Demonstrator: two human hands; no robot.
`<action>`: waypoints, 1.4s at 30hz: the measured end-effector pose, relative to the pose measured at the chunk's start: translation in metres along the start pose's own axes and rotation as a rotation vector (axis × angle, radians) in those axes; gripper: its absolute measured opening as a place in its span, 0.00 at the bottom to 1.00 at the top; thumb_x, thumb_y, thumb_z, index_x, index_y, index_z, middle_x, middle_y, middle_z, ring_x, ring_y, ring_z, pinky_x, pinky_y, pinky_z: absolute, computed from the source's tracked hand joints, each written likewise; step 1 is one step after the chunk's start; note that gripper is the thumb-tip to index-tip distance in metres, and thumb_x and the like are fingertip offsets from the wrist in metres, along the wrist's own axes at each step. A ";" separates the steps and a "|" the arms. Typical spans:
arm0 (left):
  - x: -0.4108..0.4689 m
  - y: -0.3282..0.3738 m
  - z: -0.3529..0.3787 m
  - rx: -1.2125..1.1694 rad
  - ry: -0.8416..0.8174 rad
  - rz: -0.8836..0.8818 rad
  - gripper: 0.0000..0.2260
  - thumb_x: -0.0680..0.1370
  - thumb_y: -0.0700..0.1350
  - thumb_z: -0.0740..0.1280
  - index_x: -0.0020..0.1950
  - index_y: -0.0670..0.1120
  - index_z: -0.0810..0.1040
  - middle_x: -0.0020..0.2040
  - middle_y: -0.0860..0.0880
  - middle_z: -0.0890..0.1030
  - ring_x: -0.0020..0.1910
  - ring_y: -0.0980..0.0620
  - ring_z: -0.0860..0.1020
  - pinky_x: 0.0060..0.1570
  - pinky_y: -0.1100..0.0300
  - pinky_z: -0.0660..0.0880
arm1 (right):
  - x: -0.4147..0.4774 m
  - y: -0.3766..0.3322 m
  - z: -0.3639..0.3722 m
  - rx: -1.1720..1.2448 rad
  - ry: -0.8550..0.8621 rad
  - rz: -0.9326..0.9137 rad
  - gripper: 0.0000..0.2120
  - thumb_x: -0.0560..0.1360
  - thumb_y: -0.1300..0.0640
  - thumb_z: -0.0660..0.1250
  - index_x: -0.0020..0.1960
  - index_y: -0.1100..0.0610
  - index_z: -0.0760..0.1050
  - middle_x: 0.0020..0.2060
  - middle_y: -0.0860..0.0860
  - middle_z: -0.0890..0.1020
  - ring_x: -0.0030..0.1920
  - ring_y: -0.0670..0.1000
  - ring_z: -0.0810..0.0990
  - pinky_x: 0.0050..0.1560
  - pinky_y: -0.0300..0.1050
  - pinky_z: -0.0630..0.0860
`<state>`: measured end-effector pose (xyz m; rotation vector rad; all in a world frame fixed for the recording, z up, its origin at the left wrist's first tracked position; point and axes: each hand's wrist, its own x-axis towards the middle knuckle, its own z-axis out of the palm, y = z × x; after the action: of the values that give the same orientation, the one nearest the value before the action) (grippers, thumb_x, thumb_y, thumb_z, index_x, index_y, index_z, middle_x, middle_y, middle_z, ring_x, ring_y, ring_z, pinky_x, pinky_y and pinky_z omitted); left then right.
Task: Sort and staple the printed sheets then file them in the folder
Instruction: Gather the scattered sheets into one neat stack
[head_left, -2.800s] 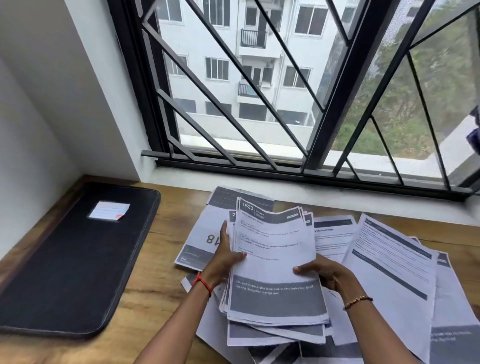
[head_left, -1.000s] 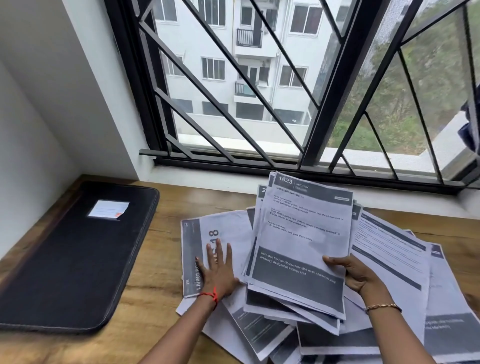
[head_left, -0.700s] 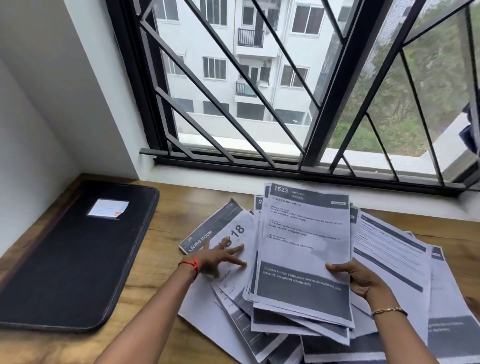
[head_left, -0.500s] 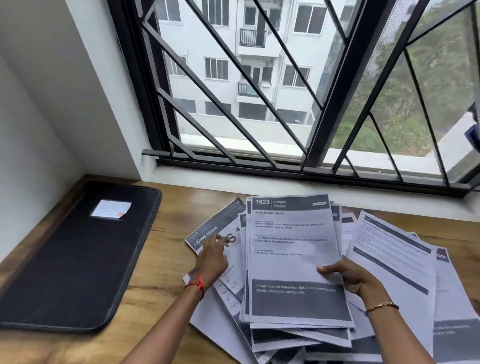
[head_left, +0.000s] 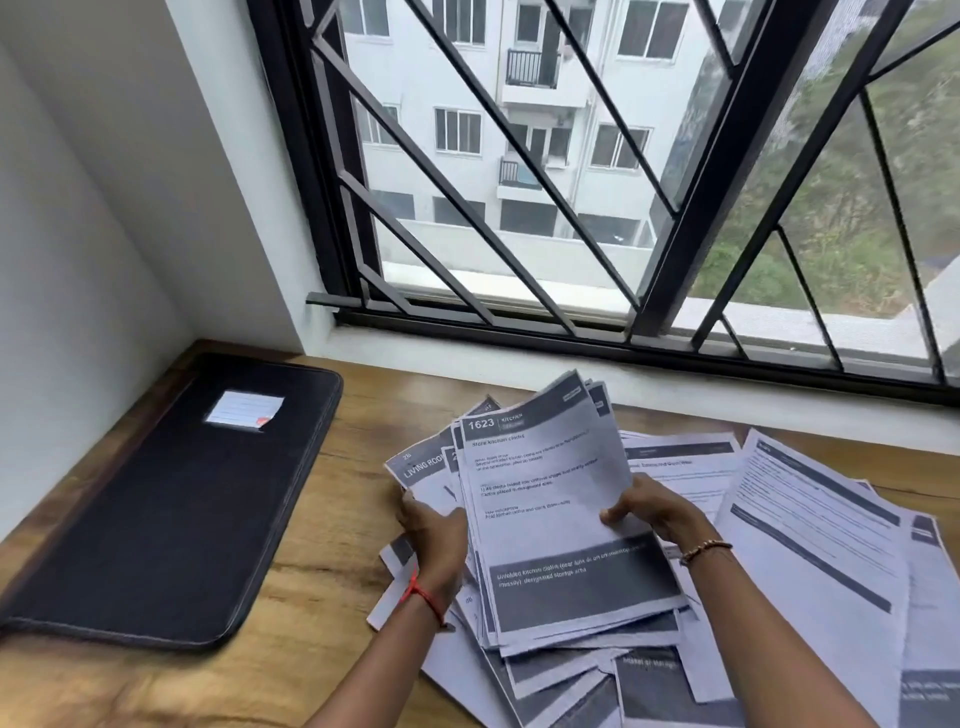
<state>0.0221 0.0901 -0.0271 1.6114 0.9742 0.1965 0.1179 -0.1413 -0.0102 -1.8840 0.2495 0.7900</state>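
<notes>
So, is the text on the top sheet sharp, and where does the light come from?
Head view: daylight comes through the black barred window; on the white-and-grey printed top sheet the heading 1623 reads sharp, small lines blur; wide-angle edges lean.

matt printed paper sheets (head_left: 550, 519), grainy wood table (head_left: 322, 597), black textured fabric folder (head_left: 171, 509), dark metal window grille (head_left: 447, 192)

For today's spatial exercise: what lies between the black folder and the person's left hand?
Bare wooden desk only, between folder and left hand, seen in the head view.
</notes>
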 end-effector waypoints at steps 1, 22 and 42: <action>-0.003 0.000 0.001 -0.137 -0.026 0.015 0.28 0.71 0.30 0.67 0.69 0.39 0.62 0.58 0.40 0.75 0.54 0.42 0.76 0.51 0.58 0.74 | 0.002 0.001 0.000 -0.006 0.007 -0.006 0.17 0.60 0.74 0.68 0.48 0.67 0.76 0.40 0.57 0.79 0.38 0.55 0.76 0.39 0.41 0.73; 0.015 -0.020 0.002 -0.158 -0.060 0.111 0.17 0.81 0.35 0.54 0.33 0.47 0.58 0.31 0.49 0.57 0.32 0.55 0.56 0.27 0.65 0.54 | 0.005 -0.011 -0.010 0.047 -0.060 -0.094 0.13 0.64 0.78 0.67 0.41 0.63 0.76 0.34 0.55 0.79 0.36 0.53 0.77 0.36 0.39 0.76; 0.034 0.043 -0.033 -0.486 -0.582 0.250 0.19 0.76 0.32 0.62 0.64 0.49 0.71 0.58 0.44 0.79 0.57 0.42 0.77 0.57 0.44 0.75 | -0.020 -0.037 0.023 0.435 -0.094 -0.335 0.24 0.59 0.62 0.76 0.55 0.58 0.77 0.50 0.53 0.83 0.51 0.51 0.82 0.56 0.45 0.77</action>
<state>0.0441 0.1384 0.0082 1.2244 0.2469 0.1106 0.1115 -0.1083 0.0240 -1.4248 0.0368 0.5413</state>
